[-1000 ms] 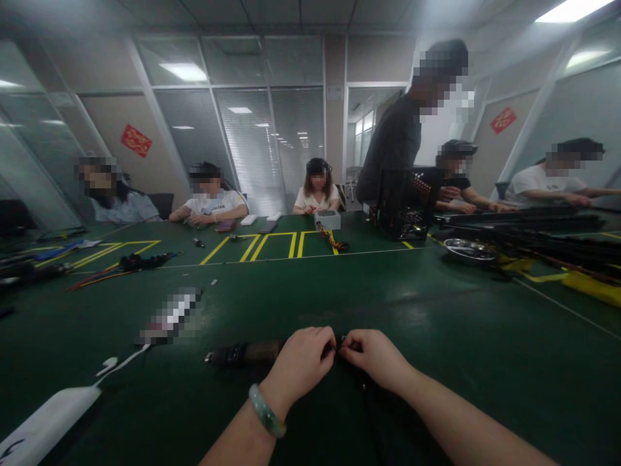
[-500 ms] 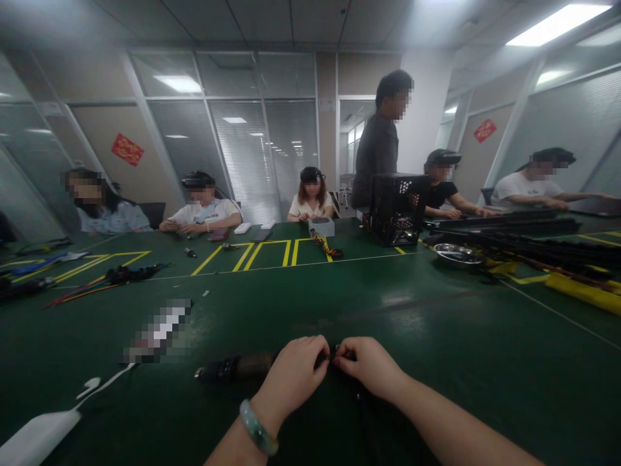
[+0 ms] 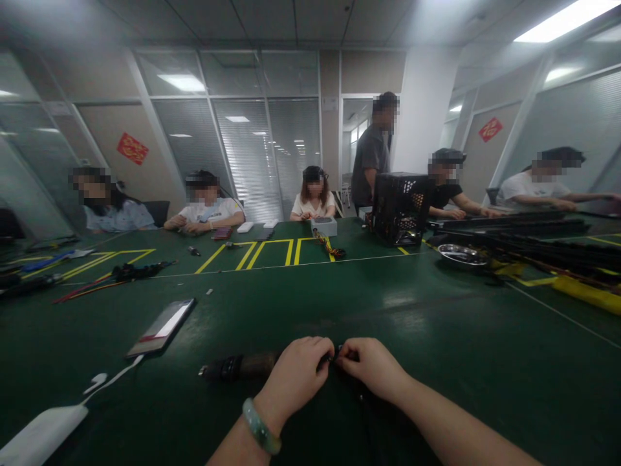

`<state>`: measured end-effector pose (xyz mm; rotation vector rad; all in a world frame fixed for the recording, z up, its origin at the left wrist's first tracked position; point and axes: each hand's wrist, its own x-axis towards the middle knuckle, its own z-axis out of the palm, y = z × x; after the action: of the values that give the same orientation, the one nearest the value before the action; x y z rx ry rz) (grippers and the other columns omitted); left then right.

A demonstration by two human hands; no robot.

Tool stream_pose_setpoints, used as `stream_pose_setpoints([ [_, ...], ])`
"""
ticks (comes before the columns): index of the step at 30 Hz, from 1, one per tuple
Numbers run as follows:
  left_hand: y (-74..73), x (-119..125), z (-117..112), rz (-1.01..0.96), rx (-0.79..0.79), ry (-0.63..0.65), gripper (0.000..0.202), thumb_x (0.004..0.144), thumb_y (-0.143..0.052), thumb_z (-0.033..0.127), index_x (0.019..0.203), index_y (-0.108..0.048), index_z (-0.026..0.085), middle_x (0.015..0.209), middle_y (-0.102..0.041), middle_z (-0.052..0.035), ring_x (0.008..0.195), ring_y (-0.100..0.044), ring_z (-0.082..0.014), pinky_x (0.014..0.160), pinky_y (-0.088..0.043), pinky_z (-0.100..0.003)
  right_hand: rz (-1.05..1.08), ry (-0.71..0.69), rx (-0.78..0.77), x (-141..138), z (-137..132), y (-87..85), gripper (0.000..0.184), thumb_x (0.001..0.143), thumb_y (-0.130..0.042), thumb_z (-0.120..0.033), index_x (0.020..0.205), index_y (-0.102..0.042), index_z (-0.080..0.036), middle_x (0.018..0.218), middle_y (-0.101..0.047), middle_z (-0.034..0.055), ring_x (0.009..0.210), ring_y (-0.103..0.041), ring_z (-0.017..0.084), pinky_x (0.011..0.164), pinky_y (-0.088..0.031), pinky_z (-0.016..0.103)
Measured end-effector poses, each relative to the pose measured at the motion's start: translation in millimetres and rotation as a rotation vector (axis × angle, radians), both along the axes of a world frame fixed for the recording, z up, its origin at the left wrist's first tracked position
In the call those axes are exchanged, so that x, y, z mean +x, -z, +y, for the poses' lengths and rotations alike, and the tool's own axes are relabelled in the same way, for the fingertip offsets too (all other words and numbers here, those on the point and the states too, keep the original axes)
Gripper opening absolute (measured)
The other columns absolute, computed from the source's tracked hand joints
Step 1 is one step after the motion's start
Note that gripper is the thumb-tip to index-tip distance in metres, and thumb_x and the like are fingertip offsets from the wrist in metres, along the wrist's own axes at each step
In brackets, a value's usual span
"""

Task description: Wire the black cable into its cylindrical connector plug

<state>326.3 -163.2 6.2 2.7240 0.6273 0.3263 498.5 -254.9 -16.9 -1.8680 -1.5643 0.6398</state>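
My left hand (image 3: 301,374), with a green bangle (image 3: 261,427) at its wrist, is closed, thumb and fingers pinched together. Facing it, my right hand (image 3: 372,370) is pinched in the same way, and the fingertips of both hands nearly meet. Something small and dark sits between them, too hidden to name. A dark cylindrical tool with a metal tip, like an electric screwdriver (image 3: 237,367), lies on the green table (image 3: 272,310) left of my left hand, which covers its right end. A thin dark strand or cable (image 3: 361,397) shows faintly below my right hand.
To the left, a phone (image 3: 162,329) is joined by a white cable (image 3: 116,373) to a white power bank (image 3: 46,437). Farther off are a black computer case (image 3: 400,208), a metal bowl (image 3: 460,254), dark cable bundles (image 3: 543,249) and a grey box with wires (image 3: 324,226). Several people are around the table.
My hands stay pinched close together with almost no movement. The view has shifted slightly. The standing person behind the computer case has moved back and turned.
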Motion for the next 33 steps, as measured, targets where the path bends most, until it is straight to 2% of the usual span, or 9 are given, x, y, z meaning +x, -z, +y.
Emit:
stream_pose_setpoints([
  [5, 4.5, -0.8, 1.8, -0.024, -0.014, -0.031, 0.013, 0.082, -0.053, 0.015, 0.092, -0.056, 0.023, 0.092, -0.061, -0.0004, 0.087, -0.056, -0.0183, 0.080, -0.040, -0.030, 0.012, 0.005, -0.018, -0.3, 0.7, 1.4, 0.014, 0.084, -0.060, -0.030, 0.082, -0.070, -0.021, 0.072, -0.069, -0.0005, 0.064, -0.061, 0.014, 0.054, -0.036, 0.020],
  [13, -1.7, -0.9, -0.9, -0.012, 0.001, -0.018, 0.017, 0.082, -0.053, 0.013, 0.095, -0.056, 0.025, 0.092, -0.061, 0.0014, 0.087, -0.055, -0.0167, 0.078, -0.040, -0.029, 0.008, 0.000, -0.004, 1.4, 1.2, 5.2, 0.014, 0.084, -0.059, -0.031, 0.081, -0.070, -0.021, 0.073, -0.069, -0.0010, 0.064, -0.061, 0.014, 0.055, -0.036, 0.020],
  [20, 3.6, 0.1, 1.4, -0.026, -0.017, -0.036, 0.010, 0.084, -0.055, 0.020, 0.093, -0.057, 0.023, 0.090, -0.061, 0.0007, 0.084, -0.056, -0.0172, 0.077, -0.041, -0.029, 0.004, -0.013, 0.002, 1.3, 0.6, 3.6, 0.014, 0.084, -0.059, -0.030, 0.082, -0.070, -0.022, 0.073, -0.069, -0.0019, 0.064, -0.060, 0.014, 0.056, -0.036, 0.020],
  [27, 1.9, -0.3, 1.8, -0.032, 0.000, 0.011, 0.016, 0.083, -0.053, 0.014, 0.094, -0.057, 0.024, 0.092, -0.061, 0.0006, 0.088, -0.056, -0.0173, 0.080, -0.040, -0.029, 0.006, -0.012, 0.004, 1.6, 1.6, 4.5, 0.013, 0.084, -0.060, -0.030, 0.082, -0.070, -0.022, 0.073, -0.069, -0.0018, 0.064, -0.060, 0.013, 0.055, -0.036, 0.020],
  [33, 4.9, -0.3, 2.3, -0.018, -0.008, -0.045, 0.011, 0.084, -0.053, 0.020, 0.095, -0.056, 0.022, 0.091, -0.061, -0.0014, 0.087, -0.056, -0.0186, 0.080, -0.041, -0.030, 0.008, -0.014, 0.007, 1.5, 3.0, 6.2, 0.013, 0.084, -0.059, -0.029, 0.080, -0.070, -0.022, 0.072, -0.068, -0.0017, 0.064, -0.059, 0.013, 0.054, -0.035, 0.019],
])
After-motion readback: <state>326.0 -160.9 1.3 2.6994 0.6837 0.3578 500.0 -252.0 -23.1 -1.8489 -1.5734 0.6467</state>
